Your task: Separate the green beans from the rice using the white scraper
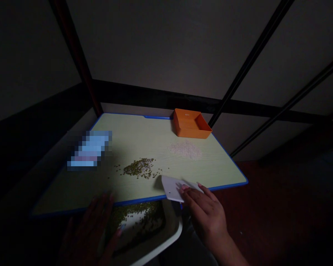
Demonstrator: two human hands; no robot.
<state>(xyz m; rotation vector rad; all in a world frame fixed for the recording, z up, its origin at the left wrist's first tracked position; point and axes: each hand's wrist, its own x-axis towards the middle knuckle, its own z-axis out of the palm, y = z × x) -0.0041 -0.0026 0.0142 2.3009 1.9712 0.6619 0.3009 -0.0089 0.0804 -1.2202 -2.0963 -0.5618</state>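
My right hand (205,212) is closed on a white flat scraper (172,187) at the near edge of a pale table with blue edging (227,168). A small heap of green beans (138,168) lies just beyond the scraper. Farther back is a patch of white rice (185,150). My left hand (91,231) holds a white tray (166,240) just below the table's near edge, fingers wrapped round its left side. The tray has green beans (135,218) in it.
An orange square box (191,123) stands at the table's far edge. A blurred bluish item (90,149) lies on the left of the table. Dark metal bars (246,62) and a pale wall rise behind. Dark floor shows at right.
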